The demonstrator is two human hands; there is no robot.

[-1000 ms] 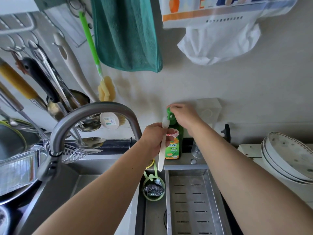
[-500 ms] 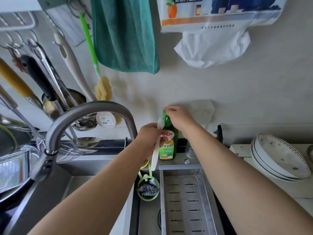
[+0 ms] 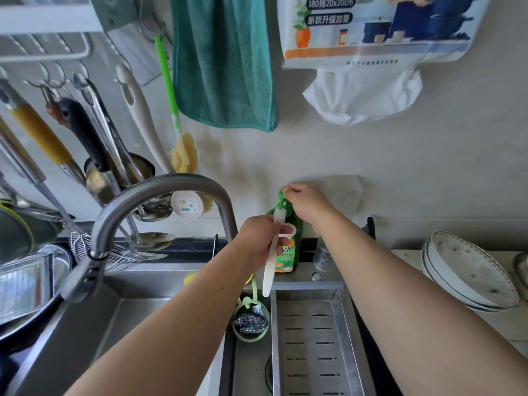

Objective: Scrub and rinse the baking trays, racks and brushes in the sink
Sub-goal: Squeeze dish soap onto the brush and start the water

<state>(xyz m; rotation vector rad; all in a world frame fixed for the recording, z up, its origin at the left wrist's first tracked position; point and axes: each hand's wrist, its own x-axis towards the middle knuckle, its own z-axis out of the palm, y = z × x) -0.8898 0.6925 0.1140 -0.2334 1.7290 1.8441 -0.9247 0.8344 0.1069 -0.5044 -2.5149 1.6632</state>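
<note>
My left hand (image 3: 257,241) is shut on a white brush (image 3: 271,261), its head held up against the pump spout and its handle hanging down. My right hand (image 3: 305,204) rests on top of the green pump of a dish soap bottle (image 3: 288,252) that stands on the ledge behind the sink. The bottle is partly hidden by both hands. Below lies the steel sink (image 3: 143,310), with a slotted steel drain tray (image 3: 314,344) set in its right part.
A curved steel faucet (image 3: 160,190) arches left of my hands. A green holder with steel wool (image 3: 251,321) hangs in the sink. Utensils (image 3: 94,144), a sponge wand (image 3: 183,155) and a teal towel (image 3: 223,61) hang on the wall. Stacked white bowls (image 3: 468,272) sit at right, pans at left.
The view has shifted slightly. Both hands stay at the soap bottle, the right one on the pump, the left one holding the brush head under the spout.
</note>
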